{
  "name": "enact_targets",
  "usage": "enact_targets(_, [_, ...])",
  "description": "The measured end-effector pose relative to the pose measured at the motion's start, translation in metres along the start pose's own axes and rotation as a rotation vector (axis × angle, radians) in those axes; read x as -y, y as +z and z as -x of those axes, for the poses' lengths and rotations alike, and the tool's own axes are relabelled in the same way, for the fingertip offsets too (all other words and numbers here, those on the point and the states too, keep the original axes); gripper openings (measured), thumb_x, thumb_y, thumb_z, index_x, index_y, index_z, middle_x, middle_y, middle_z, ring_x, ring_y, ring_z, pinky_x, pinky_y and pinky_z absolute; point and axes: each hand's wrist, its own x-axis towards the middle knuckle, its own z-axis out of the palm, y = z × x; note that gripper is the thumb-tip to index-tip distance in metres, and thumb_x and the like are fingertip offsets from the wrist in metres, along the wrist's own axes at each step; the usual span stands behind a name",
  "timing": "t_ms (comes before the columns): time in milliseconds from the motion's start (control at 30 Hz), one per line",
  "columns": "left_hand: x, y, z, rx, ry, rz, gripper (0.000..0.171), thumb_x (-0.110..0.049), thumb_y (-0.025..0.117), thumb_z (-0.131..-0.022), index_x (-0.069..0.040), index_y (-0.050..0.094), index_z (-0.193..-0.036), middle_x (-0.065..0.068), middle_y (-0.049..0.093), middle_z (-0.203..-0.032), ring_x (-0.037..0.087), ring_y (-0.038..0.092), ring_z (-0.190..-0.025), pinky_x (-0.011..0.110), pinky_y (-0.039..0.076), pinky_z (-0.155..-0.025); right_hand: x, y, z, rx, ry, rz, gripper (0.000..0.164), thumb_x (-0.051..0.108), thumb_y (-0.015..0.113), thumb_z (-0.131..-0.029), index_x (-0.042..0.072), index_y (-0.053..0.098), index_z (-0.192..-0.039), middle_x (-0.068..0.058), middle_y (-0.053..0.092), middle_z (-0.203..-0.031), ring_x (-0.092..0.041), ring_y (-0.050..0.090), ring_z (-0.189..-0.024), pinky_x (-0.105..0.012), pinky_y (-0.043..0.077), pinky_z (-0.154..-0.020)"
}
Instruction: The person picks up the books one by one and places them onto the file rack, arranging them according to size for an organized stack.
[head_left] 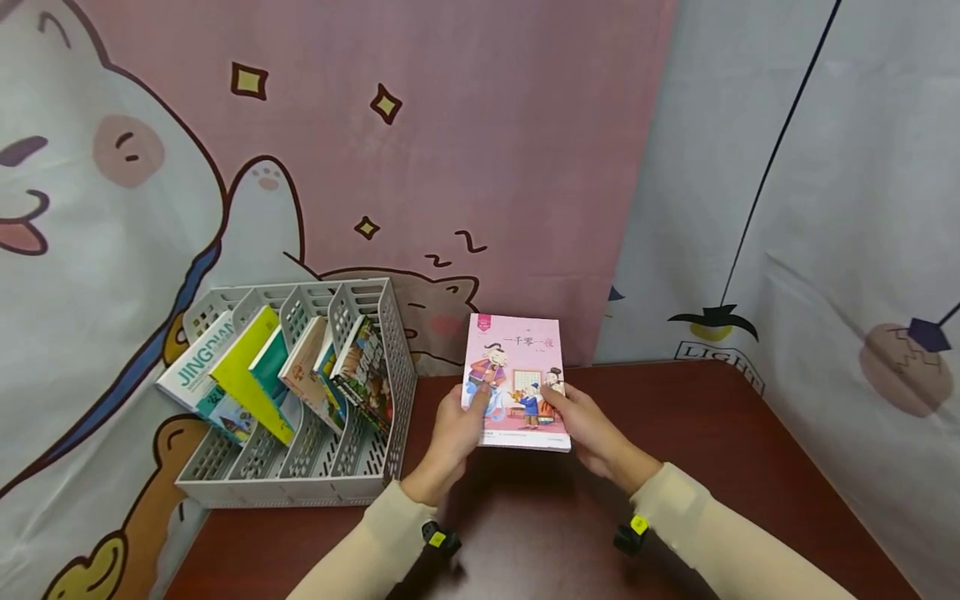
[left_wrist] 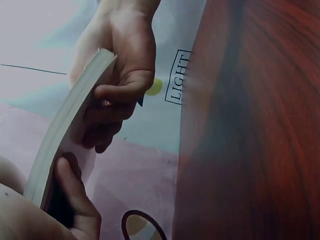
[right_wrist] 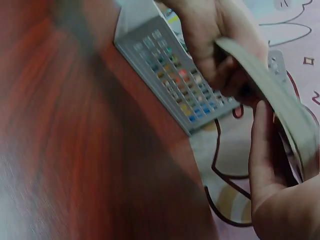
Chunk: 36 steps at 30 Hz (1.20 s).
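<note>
A pink paperback book (head_left: 517, 354) with cartoon figures on its cover is held up above the table, cover facing the head camera. My left hand (head_left: 459, 425) grips its lower left edge, thumb on the cover and fingers behind. On the opposite edge my right hand (head_left: 596, 429) grips it the same way. Both wrist views show the book's page edges, the pages of the book (left_wrist: 70, 117) bending slightly in the left one. Fingers of the right hand (left_wrist: 122, 75) curl under the back cover there. In the right wrist view the left hand (right_wrist: 215, 45) curls round the far edge.
At the left stands a grey slotted rack (head_left: 300, 492) with several books leaning in its compartments, among them a yellow book (head_left: 251, 375) and a white book (head_left: 198, 367). The brown wooden table (head_left: 675, 417) meets a patterned cloth backdrop (head_left: 517, 167) behind and at the right.
</note>
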Motion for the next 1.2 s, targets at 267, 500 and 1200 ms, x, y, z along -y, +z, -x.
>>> enact_targets(267, [0.006,0.005,0.006,0.009,-0.039,0.004,0.036,-0.029,0.056,-0.116,0.003,0.061,-0.133,0.018,0.078,-0.108,0.011,0.071,-0.085,0.025,0.059,-0.077,-0.01,0.008,-0.003,-0.025,-0.045,-0.046,0.051,0.034,0.044,-0.121,0.005,0.038,-0.163,-0.006,0.08,-0.1,-0.018,0.079,-0.075,-0.038,0.064,-0.06])
enact_targets(500, [0.006,0.005,0.008,0.053,-0.083,0.044,0.04,-0.032,0.054,-0.117,0.0,0.059,-0.139,0.015,0.078,-0.112,0.009,0.071,-0.087,0.025,0.057,-0.079,-0.01,-0.001,-0.006,-0.028,-0.081,0.006,0.047,0.033,0.043,-0.121,0.006,0.041,-0.16,-0.005,0.079,-0.096,-0.018,0.077,-0.072,-0.038,0.062,-0.056])
enact_targets(1200, [-0.017,-0.027,-0.05,0.024,-0.088,0.227,0.048,-0.049,0.075,-0.105,-0.015,0.066,-0.138,0.006,0.079,-0.103,0.017,0.079,-0.083,0.033,0.066,-0.074,-0.014,-0.016,0.001,0.247,-0.13,0.145,0.063,0.04,0.05,-0.119,0.006,0.029,-0.168,-0.003,0.08,-0.108,-0.02,0.083,-0.09,-0.038,0.069,-0.077])
